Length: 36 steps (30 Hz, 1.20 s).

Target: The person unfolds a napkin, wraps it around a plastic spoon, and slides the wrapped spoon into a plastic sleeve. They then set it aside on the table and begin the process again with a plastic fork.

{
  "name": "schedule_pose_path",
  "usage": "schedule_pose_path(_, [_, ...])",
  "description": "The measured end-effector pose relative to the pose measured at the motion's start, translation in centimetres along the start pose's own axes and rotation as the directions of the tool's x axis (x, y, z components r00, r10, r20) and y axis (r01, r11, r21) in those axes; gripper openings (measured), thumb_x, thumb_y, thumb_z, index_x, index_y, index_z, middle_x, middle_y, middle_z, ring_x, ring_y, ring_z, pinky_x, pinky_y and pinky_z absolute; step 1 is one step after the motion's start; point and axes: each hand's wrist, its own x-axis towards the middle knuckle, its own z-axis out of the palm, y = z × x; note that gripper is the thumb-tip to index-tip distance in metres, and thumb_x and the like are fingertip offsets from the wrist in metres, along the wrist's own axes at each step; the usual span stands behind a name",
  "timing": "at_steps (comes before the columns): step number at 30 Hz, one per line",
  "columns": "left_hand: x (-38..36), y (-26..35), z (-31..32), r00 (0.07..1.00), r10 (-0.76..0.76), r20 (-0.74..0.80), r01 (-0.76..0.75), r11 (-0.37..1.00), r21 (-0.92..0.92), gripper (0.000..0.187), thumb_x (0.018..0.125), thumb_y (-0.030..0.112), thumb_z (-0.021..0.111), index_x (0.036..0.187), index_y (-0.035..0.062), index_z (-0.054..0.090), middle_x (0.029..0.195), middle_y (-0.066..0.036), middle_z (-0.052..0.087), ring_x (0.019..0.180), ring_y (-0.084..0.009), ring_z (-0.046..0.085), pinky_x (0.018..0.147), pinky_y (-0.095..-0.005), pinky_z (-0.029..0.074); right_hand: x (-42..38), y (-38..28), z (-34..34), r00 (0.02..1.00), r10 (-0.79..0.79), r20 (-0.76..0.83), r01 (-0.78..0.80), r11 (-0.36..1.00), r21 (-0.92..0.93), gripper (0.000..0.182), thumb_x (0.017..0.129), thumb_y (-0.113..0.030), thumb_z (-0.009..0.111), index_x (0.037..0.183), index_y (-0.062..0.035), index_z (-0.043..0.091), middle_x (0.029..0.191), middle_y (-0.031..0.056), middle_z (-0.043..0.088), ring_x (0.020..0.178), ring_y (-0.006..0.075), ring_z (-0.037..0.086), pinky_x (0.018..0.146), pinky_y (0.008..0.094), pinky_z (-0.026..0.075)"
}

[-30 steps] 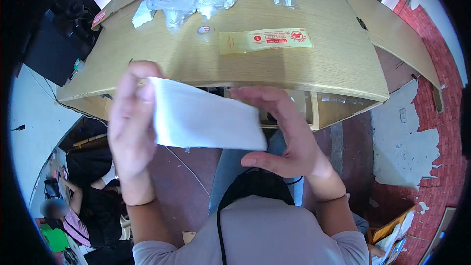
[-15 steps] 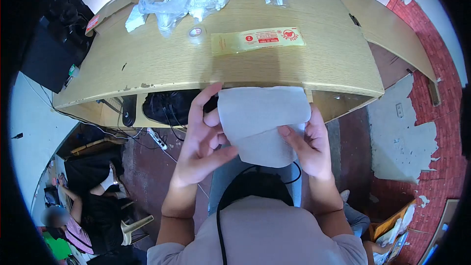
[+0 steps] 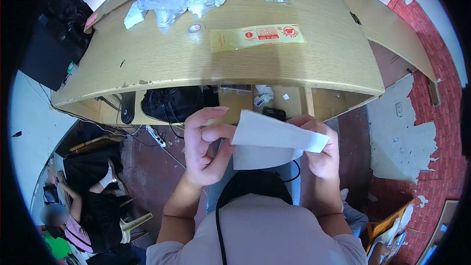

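Stretching left to right — folded paper [image 3: 272,135], pinched by left hand [image 3: 205,151] and right hand [image 3: 324,159].

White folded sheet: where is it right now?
In the head view, the white folded sheet is just right of centre, between the left hand and the right hand, on the near side of the desk.

Black cord [image 3: 219,225] crosses a grey shirt [image 3: 279,228] — short-sleeved.
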Motion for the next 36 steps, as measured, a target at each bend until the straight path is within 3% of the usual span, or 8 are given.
schedule_pose_path(5, [0.7,0.0,-0.6,0.987,0.091,0.132,-0.09,0.996,-0.012,0.043,0.074,-0.022,0.035,0.114,-0.0053,0.042,0.092,-0.016,0.064,0.094,-0.0199,0.061,0.084,-0.0334,0.048,0.3,0.0,-0.4,0.992,-0.074,0.107,0.073,0.997,0.015,0.017,0.08,0.001,0.054,0.094,0.0012,0.063,0.101,0.0186,0.063,0.093,0.0243,0.063,0.08,0.032,0.048])
schedule_pose_path(11, [0.3,0.1,-0.3,0.985,-0.106,0.14,0.156,0.892,-0.424,0.031,0.077,-0.02,0.035,0.098,-0.0059,0.052,0.089,-0.021,0.063,0.089,-0.0289,0.065,0.086,-0.0381,0.048,-1.3,-0.1,-1.2,0.997,0.014,0.081,-0.021,0.996,0.081,0.032,0.079,0.003,0.045,0.109,0.0032,0.059,0.104,0.0192,0.061,0.101,0.0249,0.059,0.086,0.033,0.046])
schedule_pose_path(14, [0.4,0.7,-0.1,0.98,-0.139,0.14,0.188,0.881,-0.435,0.026,0.081,-0.018,0.041,0.099,-0.0051,0.053,0.091,-0.02,0.063,0.089,-0.0265,0.065,0.081,-0.0358,0.051,-0.7,-0.9,-1.2,0.98,0.16,0.122,-0.192,0.925,0.328,0.046,0.093,-0.022,0.027,0.108,0.0109,0.054,0.102,0.0194,0.06,0.096,0.0242,0.057,0.088,0.0326,0.04])
schedule_pose_path(19, [-0.5,-0.3,0.4,0.998,-0.065,0.023,0.069,0.978,-0.199,0.023,0.078,-0.016,0.06,0.097,-0.004,0.055,0.09,-0.014,0.063,0.088,-0.0219,0.066,0.074,-0.0304,0.054,-0.4,-1.2,-0.6,0.986,0.164,0.024,-0.166,0.965,0.204,0.07,0.098,-0.05,0.015,0.084,0.0043,0.058,0.086,0.017,0.06,0.082,0.0229,0.056,0.076,0.0325,0.041])
schedule_pose_path(21, [-0.3,0.0,0.3,0.997,-0.062,0.046,0.069,0.984,-0.164,0.025,0.077,-0.016,0.06,0.098,-0.004,0.055,0.092,-0.013,0.062,0.091,-0.0214,0.065,0.075,-0.0305,0.054,-0.7,-1.1,-1.8,0.957,0.285,0.054,-0.279,0.955,-0.102,0.066,0.1,-0.044,0.018,0.081,0.0047,0.059,0.08,0.0136,0.06,0.073,0.0209,0.056,0.069,0.0298,0.041])
schedule_pose_path(22, [-0.2,0.1,0.3,0.996,-0.058,0.07,0.066,0.989,-0.13,0.028,0.076,-0.017,0.061,0.099,-0.0039,0.054,0.094,-0.012,0.061,0.093,-0.021,0.064,0.076,-0.0306,0.054,-0.5,-0.6,-0.9,0.994,0.109,-0.009,-0.108,0.994,0.032,0.043,0.099,-0.029,0.04,0.08,0.004,0.06,0.078,0.0097,0.061,0.065,0.0143,0.055,0.062,0.0241,0.04])
schedule_pose_path(25, [-0.3,-0.4,0.5,0.998,-0.044,0.047,0.05,0.989,-0.138,0.04,0.076,-0.018,0.061,0.11,-0.0012,0.048,0.109,-0.014,0.057,0.101,-0.0205,0.06,0.078,-0.0291,0.053,-0.7,-1.4,-0.4,0.98,0.193,-0.056,-0.198,0.976,-0.094,0.004,0.087,-0.001,0.06,0.084,0.0004,0.063,0.081,0.0064,0.062,0.068,0.0081,0.049,0.06,0.0223,0.036])
schedule_pose_path(36, [0.1,0.8,1.9,0.872,-0.478,0.103,0.47,0.76,-0.45,0.064,0.085,-0.011,0.054,0.137,0.0086,0.024,0.118,-0.017,0.056,0.103,-0.0185,0.058,0.084,-0.0255,0.046,-0.7,-0.9,0.2,0.974,0.126,-0.191,-0.172,0.954,-0.248,0.017,0.077,0.007,0.068,0.089,-0.0032,0.064,0.086,0.0011,0.064,0.063,0.0007,0.047,0.053,0.0166,0.033])
